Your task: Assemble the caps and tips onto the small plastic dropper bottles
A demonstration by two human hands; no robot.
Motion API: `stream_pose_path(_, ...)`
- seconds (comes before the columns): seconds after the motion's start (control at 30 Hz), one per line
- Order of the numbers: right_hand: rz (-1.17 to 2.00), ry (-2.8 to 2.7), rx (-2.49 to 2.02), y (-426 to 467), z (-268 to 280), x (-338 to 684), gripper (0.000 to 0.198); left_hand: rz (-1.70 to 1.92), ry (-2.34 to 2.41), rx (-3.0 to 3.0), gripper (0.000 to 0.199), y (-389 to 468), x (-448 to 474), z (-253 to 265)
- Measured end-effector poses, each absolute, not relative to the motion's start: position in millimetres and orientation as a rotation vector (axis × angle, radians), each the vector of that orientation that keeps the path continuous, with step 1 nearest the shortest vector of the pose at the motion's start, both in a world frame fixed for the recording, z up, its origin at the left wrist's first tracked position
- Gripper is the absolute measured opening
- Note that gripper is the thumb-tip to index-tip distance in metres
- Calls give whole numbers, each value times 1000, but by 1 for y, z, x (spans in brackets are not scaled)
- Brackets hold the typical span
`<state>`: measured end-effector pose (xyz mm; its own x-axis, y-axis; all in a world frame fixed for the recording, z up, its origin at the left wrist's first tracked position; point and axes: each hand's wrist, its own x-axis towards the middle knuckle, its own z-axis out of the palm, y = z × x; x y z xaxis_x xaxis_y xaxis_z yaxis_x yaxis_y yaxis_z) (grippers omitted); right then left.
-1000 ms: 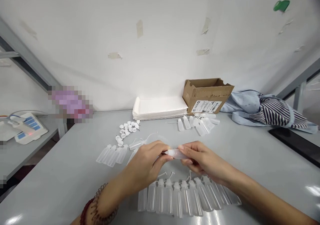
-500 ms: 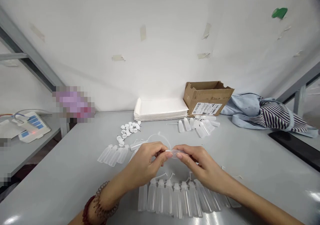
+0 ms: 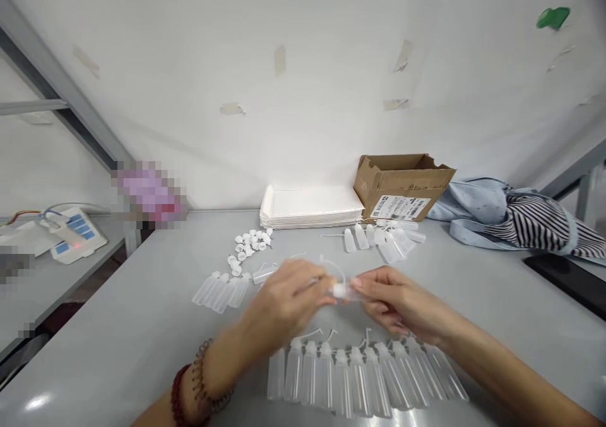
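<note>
A small translucent plastic squeeze bottle (image 3: 353, 293) lies sideways between my hands above the table. My right hand (image 3: 402, 300) grips its body between thumb and fingers. At the other end, my left hand (image 3: 288, 297) is closed at the white cap (image 3: 339, 290), its fingers blurred by motion. A thin bent tube (image 3: 335, 265) curves up from the cap. Below my hands stretches a row of similar capped bottles (image 3: 326, 376) with thin spout tubes. Left of my left hand lie several uncapped-looking bottles (image 3: 220, 293), and behind them a cluster of loose white caps (image 3: 250, 242).
More small bottles (image 3: 391, 247) lie in a heap before an open cardboard box (image 3: 407, 184). A stack of white padded envelopes (image 3: 312, 209) rests against the wall. To the right are a blue and striped cloth (image 3: 534, 218) and a black flat object (image 3: 563, 282).
My left hand has turned, its back now more toward me, and blurs at the cap. The bottle and my right hand have shifted slightly right; the whole view has moved a little too.
</note>
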<state>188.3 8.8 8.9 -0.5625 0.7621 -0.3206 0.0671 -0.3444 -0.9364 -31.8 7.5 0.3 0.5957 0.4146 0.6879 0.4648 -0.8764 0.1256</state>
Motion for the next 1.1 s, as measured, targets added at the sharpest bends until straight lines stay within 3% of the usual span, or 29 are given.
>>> stream_pose_path(0.13, 922, -1697, -1422, 22, 20, 208, 37, -1296, -1476, -2497, 17, 24, -59, 15)
stream_pose_path(0.23, 121, -1679, -1628, 45, 13, 236, 43, -1112, -1926, -2499, 19, 32, -76, 24)
stream_pose_path(0.3, -199, -1798, -1753, 59, 4, 253, 46, -1020, -2042, -2543, 19, 34, -80, 27)
stream_pose_path(0.37, -308, -1906, -1830, 65, 0, 260, 45, -954, -2091, -2586, 20, 34, -82, 28)
stream_pose_path(0.47, -289, -1906, -1747, 58, 8, 244, 37, -794, -2124, -2698, 21, 32, -83, 30)
stream_pose_path(0.63, 455, -2503, -1182, 30, 31, 162, 24, -319, -2148, -2990, 16, 29, -91, 32)
stream_pose_path(0.73, 632, -2706, -1019, 22, 30, 116, 28, -384, -2163, -2906, 16, 30, -96, 31)
stream_pose_path(1.1, 656, -2802, -1112, 22, 11, 78, 33, -647, -2279, -2591, 16, 41, -110, 21)
